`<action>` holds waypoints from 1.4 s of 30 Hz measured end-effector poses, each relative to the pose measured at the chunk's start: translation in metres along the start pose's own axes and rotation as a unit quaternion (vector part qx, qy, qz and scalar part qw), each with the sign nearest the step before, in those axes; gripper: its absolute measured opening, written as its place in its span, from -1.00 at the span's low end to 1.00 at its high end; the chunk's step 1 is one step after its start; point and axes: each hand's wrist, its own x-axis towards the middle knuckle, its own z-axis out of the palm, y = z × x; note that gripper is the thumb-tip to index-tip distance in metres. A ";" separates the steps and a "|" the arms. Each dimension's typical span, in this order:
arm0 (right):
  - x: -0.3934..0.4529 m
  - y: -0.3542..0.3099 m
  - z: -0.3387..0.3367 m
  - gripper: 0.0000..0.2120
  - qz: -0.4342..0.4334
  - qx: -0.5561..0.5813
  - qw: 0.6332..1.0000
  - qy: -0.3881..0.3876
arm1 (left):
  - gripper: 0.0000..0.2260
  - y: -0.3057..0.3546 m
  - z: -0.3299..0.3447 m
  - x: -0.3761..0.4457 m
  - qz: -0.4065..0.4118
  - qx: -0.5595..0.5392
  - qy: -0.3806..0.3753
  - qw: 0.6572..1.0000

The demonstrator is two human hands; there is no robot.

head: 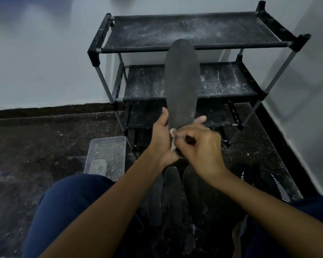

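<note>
left grip (161, 135) holds insole (181, 81) | right grip (203, 148) pinches cloth (172, 144) against it | dusty rack (194, 30), dark speckled floor (35, 136), white walls (35, 62)

Dark insole (181, 82) upright, heel down; pale cloth (172, 140) against heel

Nothing readable in your view: no text, label, brand, number or sign. The dark insole (181, 84) and the pale cloth (172, 141) against it both show plain faces, and the white slanted stripes on the black shoe (277, 184) on the floor to your right are a pattern, not letters. The small item inside the clear plastic box (108, 146) to your left is too blurred to make out any marking.
</note>
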 end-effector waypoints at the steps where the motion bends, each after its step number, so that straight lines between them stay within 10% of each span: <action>1: 0.008 0.003 0.001 -0.93 -0.003 -0.017 1.000 0.012 | -0.29 -0.001 0.000 -0.001 -0.007 0.017 0.002 1.000; 25: -0.026 -0.002 0.001 -0.99 0.016 -0.004 0.999 -0.041 | -0.36 0.001 -0.006 0.004 0.020 -0.031 0.004 0.999; 32: 0.011 0.021 -0.013 -0.93 -0.036 -0.159 0.987 0.001 | -0.30 0.001 -0.003 0.006 0.032 0.005 0.029 0.999; 42: -0.019 0.010 0.000 -0.93 0.036 -0.035 0.998 -0.035 | -0.37 0.003 -0.004 -0.002 0.051 -0.023 0.043 0.998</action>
